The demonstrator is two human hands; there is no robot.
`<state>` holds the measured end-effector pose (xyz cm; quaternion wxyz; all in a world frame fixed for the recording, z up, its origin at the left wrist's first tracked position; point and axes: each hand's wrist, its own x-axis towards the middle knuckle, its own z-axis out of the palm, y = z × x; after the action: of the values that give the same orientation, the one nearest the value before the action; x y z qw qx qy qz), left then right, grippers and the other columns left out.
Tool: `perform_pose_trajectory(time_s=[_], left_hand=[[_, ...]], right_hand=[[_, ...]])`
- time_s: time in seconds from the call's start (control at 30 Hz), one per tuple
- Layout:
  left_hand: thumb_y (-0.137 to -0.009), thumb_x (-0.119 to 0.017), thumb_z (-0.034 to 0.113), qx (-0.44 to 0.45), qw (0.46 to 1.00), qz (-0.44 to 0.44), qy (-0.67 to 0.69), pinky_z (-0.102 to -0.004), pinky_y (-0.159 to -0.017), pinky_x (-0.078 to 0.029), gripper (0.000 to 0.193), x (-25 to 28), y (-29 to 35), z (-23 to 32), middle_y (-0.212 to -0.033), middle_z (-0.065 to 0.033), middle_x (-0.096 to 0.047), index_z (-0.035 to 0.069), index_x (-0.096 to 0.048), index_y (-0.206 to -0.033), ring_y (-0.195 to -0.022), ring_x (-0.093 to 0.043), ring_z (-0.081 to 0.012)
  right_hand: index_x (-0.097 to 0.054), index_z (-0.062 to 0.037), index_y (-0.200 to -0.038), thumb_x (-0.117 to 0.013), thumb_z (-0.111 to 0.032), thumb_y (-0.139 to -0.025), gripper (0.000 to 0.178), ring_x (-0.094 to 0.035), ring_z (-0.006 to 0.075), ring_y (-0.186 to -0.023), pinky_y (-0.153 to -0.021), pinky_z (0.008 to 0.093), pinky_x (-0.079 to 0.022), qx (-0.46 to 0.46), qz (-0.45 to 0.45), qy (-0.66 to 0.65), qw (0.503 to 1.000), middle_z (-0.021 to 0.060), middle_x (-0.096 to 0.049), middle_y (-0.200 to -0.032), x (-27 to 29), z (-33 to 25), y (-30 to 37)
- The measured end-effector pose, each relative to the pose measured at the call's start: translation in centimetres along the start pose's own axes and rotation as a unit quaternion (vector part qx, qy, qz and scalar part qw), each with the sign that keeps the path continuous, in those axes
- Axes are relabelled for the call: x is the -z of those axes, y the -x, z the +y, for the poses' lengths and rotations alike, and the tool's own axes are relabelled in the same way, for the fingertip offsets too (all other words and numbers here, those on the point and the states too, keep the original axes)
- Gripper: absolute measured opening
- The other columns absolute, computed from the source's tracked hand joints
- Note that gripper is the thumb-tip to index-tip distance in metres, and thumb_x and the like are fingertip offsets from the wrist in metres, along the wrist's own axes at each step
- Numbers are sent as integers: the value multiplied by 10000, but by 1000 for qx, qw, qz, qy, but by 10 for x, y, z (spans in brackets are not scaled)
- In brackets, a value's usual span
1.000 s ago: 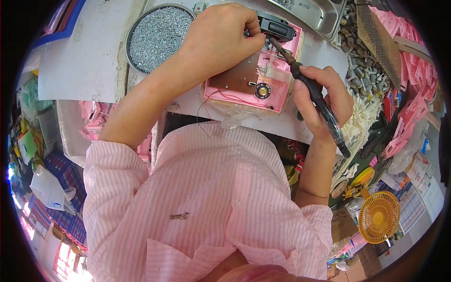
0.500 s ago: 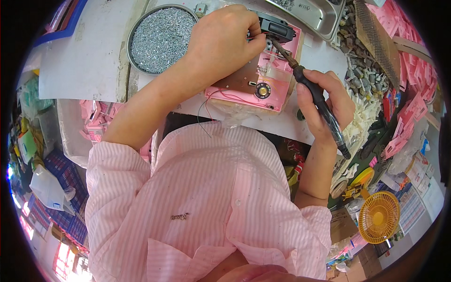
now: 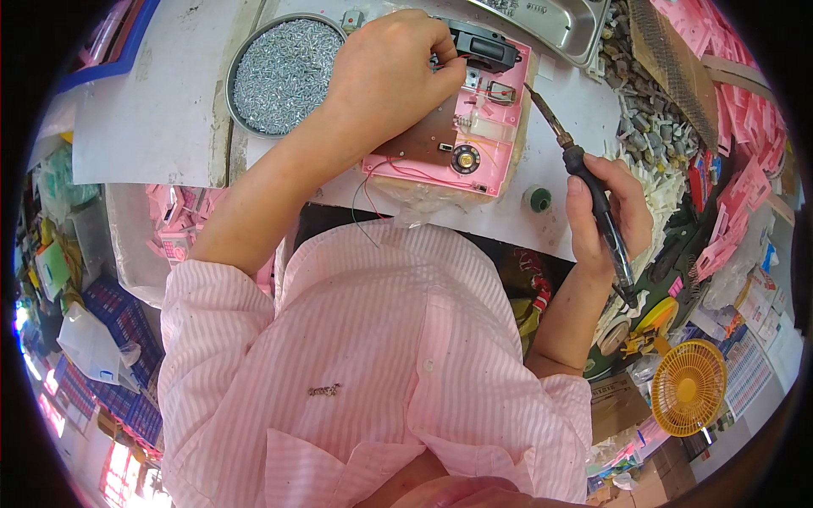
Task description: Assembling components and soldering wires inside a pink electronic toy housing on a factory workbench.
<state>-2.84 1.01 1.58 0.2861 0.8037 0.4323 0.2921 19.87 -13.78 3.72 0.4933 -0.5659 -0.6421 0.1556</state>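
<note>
My right hand grips a soldering iron with a dark handle. Its metal tip points up and left and stands clear of the pink casing beside it. My left hand lies over the casing's upper left, thumb and forefinger pinched on what looks like a thin red wire. Just past these fingers is a long black plastic part. Inside the open casing are a brown board, a round black speaker-like part, a small motor and loose wires. The left palm hides part of the casing.
Left of the casing stands a round metal bowl of small screws. A metal tray lies at the back. A small green-rimmed pot stands near the front edge. Heaps of motors and pink parts line the right.
My right hand has drawn the soldering iron away from the casing, to the right and slightly down, uncovering the small motor. My left hand keeps its pinch, shifted slightly left.
</note>
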Motion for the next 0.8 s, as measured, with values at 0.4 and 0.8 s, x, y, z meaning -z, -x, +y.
perform_pose_trajectory(time_s=[0.4,0.8], left_hand=[[-821,-740,119,-239,949,-205,-20,-389,-697,-537,169,6,29,31,-934,-72,-618,54,-673,-963,-843,-654,-280],[-830,-727,129,-177,974,-141,-30,-380,-647,-536,132,-18,24,28,-881,-57,-596,77,-634,-910,-758,-654,-271]], right_hand=[[-671,69,-1076,-755,49,-811,279,-555,142,-702,-651,239,-425,-52,50,5,997,111,-649,-814,23,-3,11],[-665,71,-1100,-746,46,-830,283,-586,144,-769,-722,247,-450,-75,65,10,995,124,-664,-900,29,-6,25]])
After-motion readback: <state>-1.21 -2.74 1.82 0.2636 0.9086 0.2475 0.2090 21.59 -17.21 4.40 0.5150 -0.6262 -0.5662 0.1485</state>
